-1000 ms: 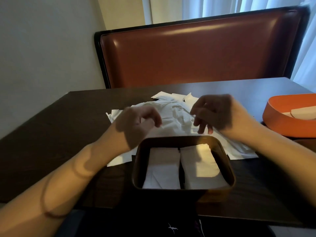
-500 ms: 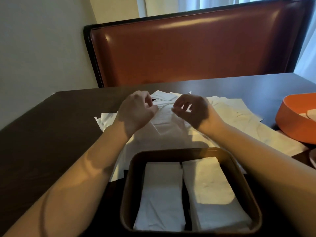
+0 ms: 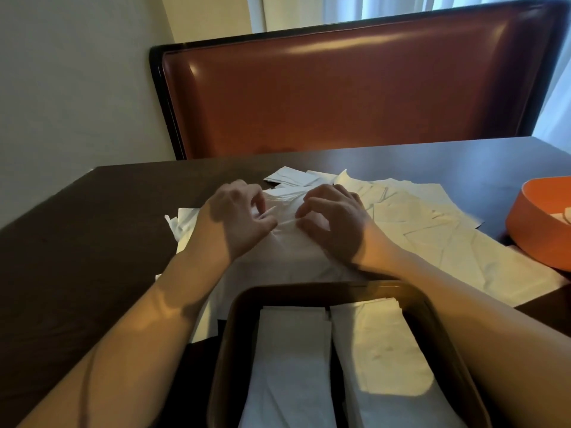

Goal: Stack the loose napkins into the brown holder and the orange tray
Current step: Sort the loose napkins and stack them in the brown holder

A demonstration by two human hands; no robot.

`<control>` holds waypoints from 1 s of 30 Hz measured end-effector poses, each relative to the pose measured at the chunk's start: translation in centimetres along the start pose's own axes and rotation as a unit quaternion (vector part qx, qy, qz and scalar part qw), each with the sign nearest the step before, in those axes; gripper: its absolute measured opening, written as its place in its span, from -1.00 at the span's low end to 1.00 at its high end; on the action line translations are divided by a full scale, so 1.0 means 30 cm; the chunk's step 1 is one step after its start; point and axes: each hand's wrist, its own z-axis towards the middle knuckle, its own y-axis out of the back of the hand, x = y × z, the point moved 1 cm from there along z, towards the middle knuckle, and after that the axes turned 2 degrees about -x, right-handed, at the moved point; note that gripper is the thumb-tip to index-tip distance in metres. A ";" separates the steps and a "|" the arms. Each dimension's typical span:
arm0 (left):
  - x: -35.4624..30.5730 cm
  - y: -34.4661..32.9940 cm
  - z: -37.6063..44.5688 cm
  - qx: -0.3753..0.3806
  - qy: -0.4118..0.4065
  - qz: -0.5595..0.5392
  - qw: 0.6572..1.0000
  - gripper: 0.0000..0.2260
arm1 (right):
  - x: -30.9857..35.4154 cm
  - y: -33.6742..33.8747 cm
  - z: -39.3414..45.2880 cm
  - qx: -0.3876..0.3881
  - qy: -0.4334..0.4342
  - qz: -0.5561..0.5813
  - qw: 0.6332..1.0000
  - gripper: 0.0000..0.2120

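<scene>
Now one loose napkin (image 3: 285, 222) pinched between left hand (image 3: 239, 216) and right hand (image 3: 333, 219) grips, edges evened; brown holder (image 3: 234, 335) kept just below for short transfer.

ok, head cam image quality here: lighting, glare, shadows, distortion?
Head view: dim and warm, with light coming from the curtained window behind the booth back, which shows streaky glare. A sunlit patch falls on the right stack in the brown holder. The left hand and right hand shade the loose napkins. Wide-angle bending is visible at the edges, and the orange tray is cropped.
</scene>
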 end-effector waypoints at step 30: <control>-0.063 0.002 -0.006 -0.109 0.266 -0.644 0.709 -0.94 | -0.004 0.066 -0.025 0.040 -0.221 0.042 0.974 -0.56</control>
